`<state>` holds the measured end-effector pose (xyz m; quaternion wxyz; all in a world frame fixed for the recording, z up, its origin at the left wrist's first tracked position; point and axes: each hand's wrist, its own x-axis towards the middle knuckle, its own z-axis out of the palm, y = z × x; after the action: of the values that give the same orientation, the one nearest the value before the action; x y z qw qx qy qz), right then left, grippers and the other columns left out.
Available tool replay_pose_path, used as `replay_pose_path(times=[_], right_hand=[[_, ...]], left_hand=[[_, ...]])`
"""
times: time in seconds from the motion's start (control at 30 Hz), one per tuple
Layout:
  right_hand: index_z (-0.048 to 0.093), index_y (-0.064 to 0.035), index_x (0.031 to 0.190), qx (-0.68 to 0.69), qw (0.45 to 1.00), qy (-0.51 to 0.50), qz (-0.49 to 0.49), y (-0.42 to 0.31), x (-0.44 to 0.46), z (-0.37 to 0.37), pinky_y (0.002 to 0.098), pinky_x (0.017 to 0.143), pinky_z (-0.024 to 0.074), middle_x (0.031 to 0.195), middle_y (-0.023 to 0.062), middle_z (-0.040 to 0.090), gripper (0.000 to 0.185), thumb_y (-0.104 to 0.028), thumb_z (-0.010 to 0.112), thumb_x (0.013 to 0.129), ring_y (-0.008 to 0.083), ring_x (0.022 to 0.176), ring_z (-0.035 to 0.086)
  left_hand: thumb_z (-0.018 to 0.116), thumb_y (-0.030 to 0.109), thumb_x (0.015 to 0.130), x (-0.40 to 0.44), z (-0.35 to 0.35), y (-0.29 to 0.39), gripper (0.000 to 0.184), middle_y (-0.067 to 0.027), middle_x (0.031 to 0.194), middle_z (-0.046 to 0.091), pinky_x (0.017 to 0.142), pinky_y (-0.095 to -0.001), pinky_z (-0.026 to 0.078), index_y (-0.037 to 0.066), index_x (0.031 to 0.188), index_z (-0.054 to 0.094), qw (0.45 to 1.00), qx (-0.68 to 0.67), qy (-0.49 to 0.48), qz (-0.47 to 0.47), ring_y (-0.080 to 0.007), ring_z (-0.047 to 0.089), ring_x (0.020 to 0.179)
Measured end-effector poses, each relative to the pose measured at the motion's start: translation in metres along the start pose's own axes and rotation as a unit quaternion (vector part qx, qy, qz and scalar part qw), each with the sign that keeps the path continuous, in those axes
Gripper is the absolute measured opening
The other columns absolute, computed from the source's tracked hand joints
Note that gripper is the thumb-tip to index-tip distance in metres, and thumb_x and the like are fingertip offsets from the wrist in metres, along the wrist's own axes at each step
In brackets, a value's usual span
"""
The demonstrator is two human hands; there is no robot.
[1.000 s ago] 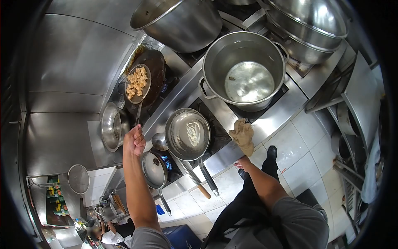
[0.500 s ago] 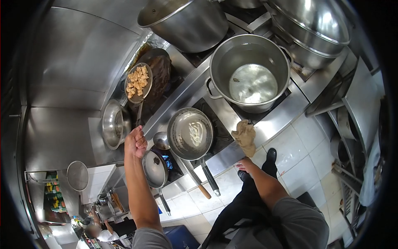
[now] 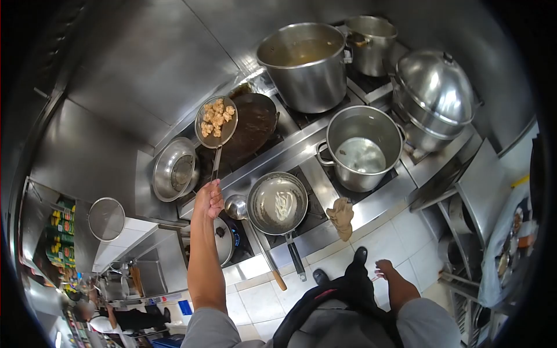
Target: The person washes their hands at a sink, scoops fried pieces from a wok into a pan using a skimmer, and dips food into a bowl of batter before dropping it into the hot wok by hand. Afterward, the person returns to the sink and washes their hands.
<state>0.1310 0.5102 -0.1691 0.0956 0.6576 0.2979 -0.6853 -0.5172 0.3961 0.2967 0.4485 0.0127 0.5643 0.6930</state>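
Note:
My left hand is closed around the handle of a strainer holding golden-brown fried pieces. The strainer is raised near a dark wok. A steel bowl sits to its left. Below and right of that hand are a ladle with a wooden handle and a frying pan with a pale creamy smear. My forearm partly covers another pan over a blue flame. My right hand hangs low over the floor, fingers loosely apart, with nothing visible in it.
A two-handled pot of clear liquid, a larger stockpot and a domed steamer stand on the range. A brown rag hangs over its front edge. Shelving stands at right. Another person is at lower left.
The camera view has tilted up, showing more of the range's back. My left hand still grips the strainer of fried pieces. My right hand has moved away from the rag, down and right.

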Motion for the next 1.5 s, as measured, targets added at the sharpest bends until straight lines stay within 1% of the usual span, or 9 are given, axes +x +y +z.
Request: replay_pose_path(times=[0.3,0.5,0.57,0.6,0.77,1.07,1.2,1.33,1.5], right_hand=[[0.055,-0.0146,0.108,0.091,0.991,0.098,-0.031,0.011,-0.095,-0.054,0.0384,0.062,0.0491,0.096,0.0071,0.06,0.021,-0.022,0.055,0.088,0.0215,0.077,0.062],[0.057,-0.0151,0.108,0.077,0.991,0.074,-0.083,0.027,-0.141,-0.038,0.0388,0.065,0.0497,0.099,0.0063,0.06,0.024,-0.024,0.057,0.085,0.0222,0.077,0.061],[0.054,-0.0125,0.117,0.075,0.991,0.076,-0.082,0.042,-0.149,-0.035,0.0432,0.071,0.051,0.106,0.0102,0.06,0.03,-0.022,0.054,0.089,0.0267,0.085,0.062],[0.057,-0.0139,0.11,0.087,0.989,0.086,-0.078,0.049,-0.157,-0.031,0.0401,0.065,0.0501,0.101,0.0079,0.06,0.026,-0.025,0.055,0.087,0.0238,0.078,0.061],[0.056,-0.0123,0.113,0.093,0.99,0.096,-0.041,0.096,-0.166,-0.035,0.0431,0.066,0.0504,0.104,0.01,0.06,0.027,-0.023,0.053,0.089,0.0265,0.081,0.062],[0.057,-0.0133,0.114,0.104,0.989,0.099,-0.042,0.149,-0.179,-0.032,0.0416,0.065,0.0499,0.103,0.0105,0.062,0.028,-0.024,0.054,0.089,0.0273,0.08,0.062],[0.057,-0.0126,0.102,0.104,0.989,0.089,-0.061,0.15,-0.195,-0.019,0.0391,0.062,0.0495,0.095,0.0066,0.062,0.02,-0.026,0.055,0.087,0.0215,0.075,0.062],[0.058,-0.0136,0.111,0.059,0.995,0.055,-0.052,0.148,-0.186,-0.027,0.0399,0.063,0.049,0.096,0.0067,0.062,0.025,-0.026,0.055,0.09,0.0225,0.075,0.061],[0.058,-0.0134,0.111,0.08,0.995,0.054,-0.002,0.132,-0.151,-0.065,0.0411,0.063,0.0484,0.098,0.0075,0.062,0.025,-0.026,0.055,0.089,0.0239,0.077,0.061]], left_hand=[[0.051,0.011,0.093,0.038,-0.024,-0.003,0.004,0.0043,0.054,0.038,0.032,-0.0224,0.023,0.007,0.095,0.05,0.999,0.013,-0.044,-0.028,-0.0062,0.029,0.036],[0.052,0.013,0.094,0.012,-0.029,0.017,0.004,0.0048,0.054,0.037,0.033,-0.0228,0.022,0.009,0.093,0.05,0.998,0.033,-0.056,0.005,-0.006,0.029,0.036],[0.053,0.014,0.094,0.01,-0.044,0.015,0.005,0.0052,0.053,0.037,0.032,-0.0224,0.021,0.01,0.094,0.051,0.998,0.033,-0.053,-0.008,-0.0052,0.029,0.036],[0.053,0.014,0.094,0.018,-0.054,0.009,0.004,0.0052,0.053,0.037,0.032,-0.0223,0.021,0.01,0.094,0.051,0.997,0.026,-0.066,-0.017,-0.0053,0.029,0.036],[0.053,0.013,0.093,0.025,-0.067,-0.002,0.004,0.0051,0.053,0.036,0.031,-0.0226,0.02,0.009,0.093,0.051,0.995,0.019,-0.082,-0.048,-0.0056,0.028,0.036],[0.049,0.015,0.095,0.01,-0.083,-0.014,0.007,0.0036,0.057,0.038,0.034,-0.0235,0.022,0.009,0.099,0.048,0.995,0.044,-0.087,-0.01,-0.0064,0.03,0.038],[0.049,0.015,0.095,-0.045,-0.083,-0.041,0.011,0.0036,0.056,0.039,0.033,-0.0231,0.022,0.007,0.103,0.049,0.995,0.04,-0.086,-0.001,-0.0068,0.032,0.037],[0.048,0.019,0.097,-0.12,-0.09,-0.068,0.013,0.0037,0.055,0.039,0.031,-0.023,0.023,0.007,0.102,0.049,0.994,0.079,-0.081,0.008,-0.007,0.031,0.035],[0.045,0.03,0.101,-0.179,-0.088,-0.142,0.023,0.0043,0.054,0.04,0.032,-0.0229,0.024,0.008,0.099,0.05,0.983,0.181,0.03,-0.013,-0.006,0.031,0.036]])
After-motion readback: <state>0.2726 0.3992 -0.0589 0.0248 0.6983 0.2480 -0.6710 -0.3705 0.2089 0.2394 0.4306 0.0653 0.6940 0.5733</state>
